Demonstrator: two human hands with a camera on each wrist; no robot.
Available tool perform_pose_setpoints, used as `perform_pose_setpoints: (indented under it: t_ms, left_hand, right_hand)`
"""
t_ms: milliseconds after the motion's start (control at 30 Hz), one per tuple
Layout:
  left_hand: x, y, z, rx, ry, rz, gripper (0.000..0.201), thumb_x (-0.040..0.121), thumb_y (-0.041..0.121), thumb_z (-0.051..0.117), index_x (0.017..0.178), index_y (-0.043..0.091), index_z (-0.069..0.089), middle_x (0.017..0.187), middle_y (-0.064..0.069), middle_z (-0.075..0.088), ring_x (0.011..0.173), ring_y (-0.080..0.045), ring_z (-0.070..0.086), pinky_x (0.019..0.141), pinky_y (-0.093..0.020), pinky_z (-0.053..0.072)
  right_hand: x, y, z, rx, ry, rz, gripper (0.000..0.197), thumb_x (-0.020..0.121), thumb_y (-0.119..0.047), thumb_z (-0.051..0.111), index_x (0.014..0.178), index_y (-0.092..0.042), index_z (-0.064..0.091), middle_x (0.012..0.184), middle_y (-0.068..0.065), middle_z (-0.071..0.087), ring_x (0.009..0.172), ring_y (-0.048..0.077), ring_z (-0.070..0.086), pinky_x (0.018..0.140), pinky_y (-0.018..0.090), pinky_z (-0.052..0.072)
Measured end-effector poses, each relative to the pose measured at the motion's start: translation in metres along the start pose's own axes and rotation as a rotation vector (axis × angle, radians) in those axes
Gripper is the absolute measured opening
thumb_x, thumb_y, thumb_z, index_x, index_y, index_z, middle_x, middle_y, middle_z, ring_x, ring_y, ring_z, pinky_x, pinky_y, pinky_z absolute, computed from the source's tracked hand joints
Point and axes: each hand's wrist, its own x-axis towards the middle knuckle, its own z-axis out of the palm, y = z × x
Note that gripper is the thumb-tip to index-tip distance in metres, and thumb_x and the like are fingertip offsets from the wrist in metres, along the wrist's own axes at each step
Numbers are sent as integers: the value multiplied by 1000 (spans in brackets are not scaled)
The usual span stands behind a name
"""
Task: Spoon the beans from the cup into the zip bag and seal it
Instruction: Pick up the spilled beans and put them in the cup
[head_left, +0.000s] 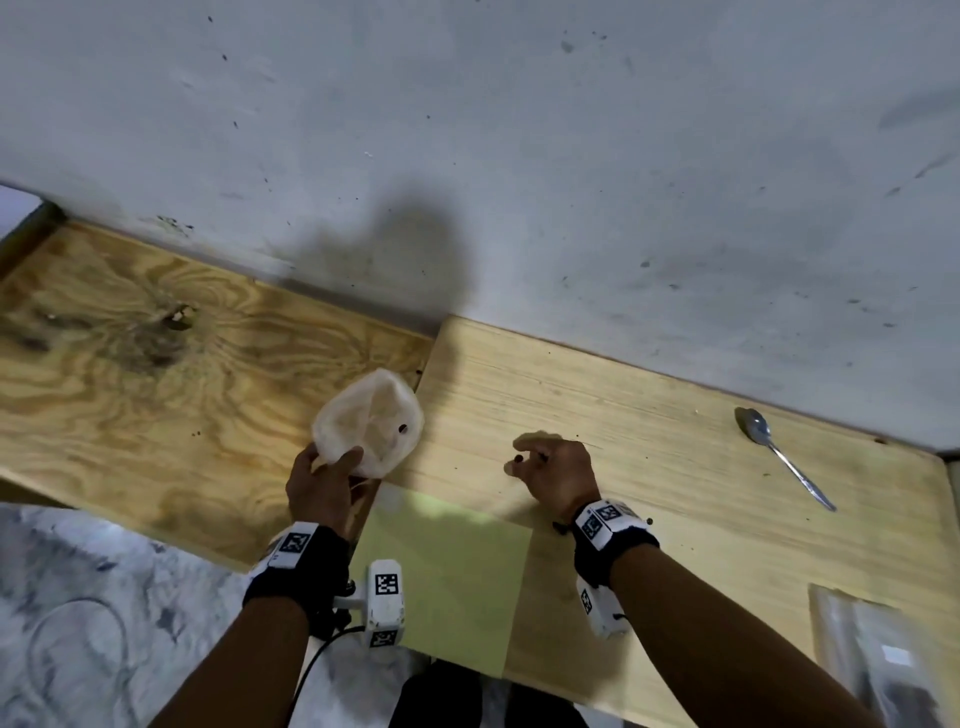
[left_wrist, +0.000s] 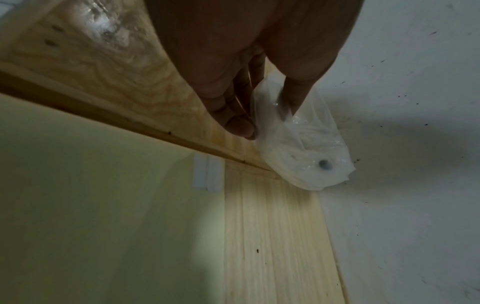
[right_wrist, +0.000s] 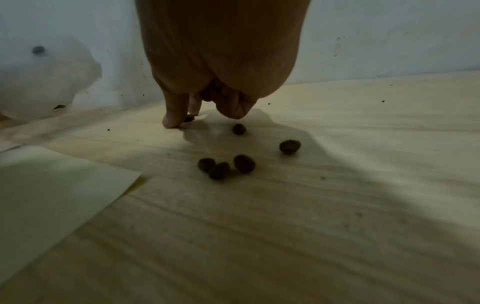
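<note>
My left hand (head_left: 319, 486) is raised just above the darker plywood board (head_left: 130, 364), thumb and fingers pinching the near edge of the crumpled, translucent white plastic cup (head_left: 370, 423). The cup is tipped up with its mouth facing back toward me and its long axis running away toward the grey-white wall (head_left: 519, 156); one dark bean (head_left: 402, 429) sits inside it, low on the right side.

My right hand (head_left: 556, 475) is palm down over the pale wooden tabletop (head_left: 675, 441), fingers curled toward the thumb, the fingertips (right_wrist: 171, 121) down at the wood and closing on a small dark bean (right_wrist: 189, 118). I cannot tell whether it is lifted clear. More loose dark beans (right_wrist: 242, 163) lie scattered on the wood under that palm.

A pale green paper sheet (head_left: 452, 571) lies between my wrists. A metal spoon (head_left: 779, 452) lies well apart to the right, bowl toward the wall. The clear zip bag (head_left: 872, 654) lies flat near the right front edge; its contents are too blurred to read.
</note>
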Motion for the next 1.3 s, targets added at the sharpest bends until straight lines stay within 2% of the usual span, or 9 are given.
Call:
perform_pose_setpoints:
  t_ms: [133, 367, 500, 600, 700, 833, 967, 1100, 1300]
  left_hand:
    - [5, -2, -3, 26, 4, 13, 53, 79, 2, 74, 128, 9, 54, 119, -26, 63, 97, -39, 65, 63, -33, 53]
    - [1, -4, 2, 51, -29, 33, 49, 81, 3, 74, 126, 9, 55, 118, -26, 64, 101, -42, 65, 75, -40, 53]
    - [-6, -4, 5, 18, -43, 19, 50, 81, 1, 73, 127, 8, 54, 114, -24, 64, 88, -36, 66, 67, -36, 53]
    - [-12, -4, 8, -7, -56, 14, 46, 83, -1, 71, 125, 10, 53, 111, -22, 63, 72, -27, 62, 60, -33, 51]
    - [-16, -7, 12, -4, -53, 10, 49, 83, 1, 71, 127, 12, 52, 115, -24, 62, 71, -27, 62, 60, -34, 51]
    - [-28, -12, 23, 14, -82, 29, 56, 82, 4, 73, 133, 10, 50, 121, -25, 62, 74, -27, 64, 63, -35, 52]
    - [-45, -20, 42, 27, -92, 42, 55, 82, 4, 73, 131, 13, 50, 119, -25, 63, 74, -28, 64, 64, -36, 52]
    - [-59, -31, 56, 39, -106, 57, 53, 82, 4, 73, 130, 13, 52, 119, -24, 62, 79, -31, 64, 65, -36, 53]
    - [-73, -45, 66, 59, -98, 64, 55, 83, 4, 71, 133, 9, 50, 117, -23, 61, 73, -28, 63, 63, -36, 53]
  right_hand:
    - [-7, -8, 0, -127, 53, -88, 9, 80, -21, 80, 87, -14, 79, 102, -3, 75, 101, 15, 67, 93, 26, 48]
    - [-15, 3, -5, -220, 43, -98, 16, 86, -29, 73, 96, -17, 77, 111, -2, 73, 107, 17, 65, 93, 25, 47]
    - [-16, 5, -9, -236, 7, -148, 17, 93, -23, 61, 80, -15, 69, 93, -6, 73, 90, 16, 66, 79, 27, 51]
    - [-22, 4, -19, 178, 144, -56, 23, 96, -13, 60, 77, -15, 73, 87, -9, 70, 84, 9, 67, 72, 21, 49]
    - [-40, 8, -53, 832, 69, 197, 27, 102, -17, 50, 92, -11, 74, 61, -7, 53, 51, 9, 45, 42, 23, 34]
    - [-64, 40, -107, 1312, -28, 323, 13, 89, -18, 45, 76, -15, 47, 56, -5, 34, 39, 6, 26, 31, 17, 22]
    - [-83, 78, -140, 1192, 44, 393, 13, 75, -17, 41, 72, -8, 51, 62, 2, 40, 37, 9, 25, 34, 13, 20]
    - [-90, 99, -148, 829, 226, 479, 21, 85, -12, 46, 67, -11, 56, 55, 0, 42, 41, 12, 26, 41, 21, 20]
    - [-91, 110, -132, 295, 268, 207, 13, 77, -20, 83, 77, -8, 78, 79, -14, 73, 65, -4, 64, 70, 19, 50]
